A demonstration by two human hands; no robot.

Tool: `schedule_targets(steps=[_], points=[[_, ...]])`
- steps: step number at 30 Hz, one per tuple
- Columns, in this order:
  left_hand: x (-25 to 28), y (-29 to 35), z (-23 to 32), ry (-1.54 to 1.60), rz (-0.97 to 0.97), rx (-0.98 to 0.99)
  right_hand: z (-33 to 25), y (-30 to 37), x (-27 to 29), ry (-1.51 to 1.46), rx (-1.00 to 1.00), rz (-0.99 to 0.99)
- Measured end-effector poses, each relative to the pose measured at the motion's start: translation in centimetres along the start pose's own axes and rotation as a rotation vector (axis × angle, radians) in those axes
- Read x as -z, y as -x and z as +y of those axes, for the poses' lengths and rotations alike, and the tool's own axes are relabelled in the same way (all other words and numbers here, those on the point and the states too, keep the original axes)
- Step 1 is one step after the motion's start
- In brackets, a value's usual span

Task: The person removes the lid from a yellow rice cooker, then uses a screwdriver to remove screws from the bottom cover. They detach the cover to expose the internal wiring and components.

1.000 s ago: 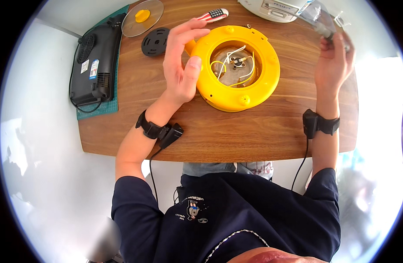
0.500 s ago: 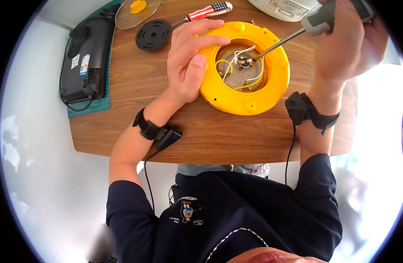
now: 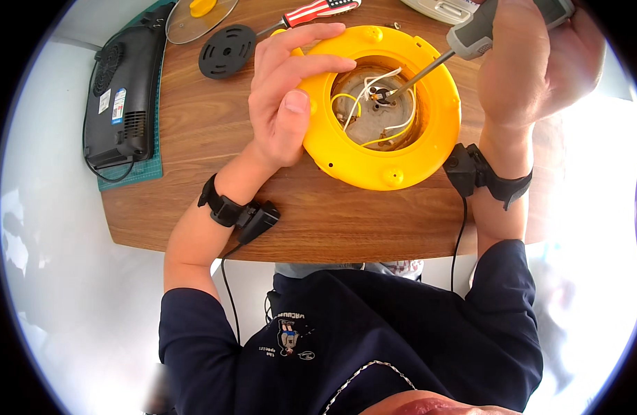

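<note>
A round yellow plastic housing (image 3: 429, 162) lies on the wooden table. Its central opening shows a metal base (image 3: 363, 124) with white wires (image 3: 405, 123), yellow wires and a small dark part in the middle. My left hand (image 3: 280, 97) rests against the housing's left rim, fingers stretched apart over the edge and thumb beside it. In my right hand (image 3: 522, 76) is a grey-handled screwdriver (image 3: 470, 38), gripped at the handle and slanting down leftward. Its metal shaft reaches into the opening, with the tip by the dark central part; exact contact is hard to see.
Left of the housing lie a black slotted disc (image 3: 227, 52) and a screwdriver with a red-and-white striped handle (image 3: 318, 10). A glass lid (image 3: 194, 24) is behind them. Far left, a black appliance (image 3: 121, 104) sits on a green mat (image 3: 149, 169). A white appliance (image 3: 439, 8) stands at the back.
The view has shifted slightly, so the table's things appear a little further left. My right hand and its screwdriver have moved slightly left; the tip stays inside the opening. My left hand stays at the rim.
</note>
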State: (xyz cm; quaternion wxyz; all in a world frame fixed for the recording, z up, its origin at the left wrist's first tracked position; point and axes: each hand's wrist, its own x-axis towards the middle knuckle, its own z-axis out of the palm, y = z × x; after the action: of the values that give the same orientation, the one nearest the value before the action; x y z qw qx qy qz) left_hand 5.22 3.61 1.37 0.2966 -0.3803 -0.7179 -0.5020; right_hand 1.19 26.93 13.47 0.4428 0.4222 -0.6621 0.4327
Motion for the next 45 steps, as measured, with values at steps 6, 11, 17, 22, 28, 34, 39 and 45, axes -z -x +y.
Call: schedule_targets(steps=[6, 11, 17, 22, 28, 34, 39, 45], points=[[0.1, 0.2, -0.2, -0.010, 0.001, 0.005, -3.9, -0.7, -0.1, 0.209, -0.240, 0.054], [0.0, 0.0, 0.0, -0.004, -0.001, 0.008, -4.0, -0.8, 0.3, 0.108, -0.278, 0.031], [0.0, 0.1, 0.0, -0.011, -0.002, 0.011, -3.0, -0.3, 0.0, 0.125, -0.215, 0.001], [0.0, 0.2, 0.0, -0.008, -0.007, 0.019, -4.9, -1.0, -0.1, 0.024, -0.388, 0.008], [0.1, 0.0, -0.1, -0.018, -0.010, 0.001, -3.6, -0.8, 0.2, -0.051, -0.194, -0.058], [0.1, 0.1, -0.1, -0.019, -0.014, 0.005, -3.3, -0.7, 0.5, -0.066, -0.137, -0.103], [0.1, 0.1, -0.1, -0.013, -0.013, 0.010, -4.3, -1.4, 1.0, -0.118, -0.264, -0.195], [0.2, 0.1, -0.2, -0.018, -0.018, -0.004, -2.6, -0.4, -0.2, -0.190, -0.096, -0.122]])
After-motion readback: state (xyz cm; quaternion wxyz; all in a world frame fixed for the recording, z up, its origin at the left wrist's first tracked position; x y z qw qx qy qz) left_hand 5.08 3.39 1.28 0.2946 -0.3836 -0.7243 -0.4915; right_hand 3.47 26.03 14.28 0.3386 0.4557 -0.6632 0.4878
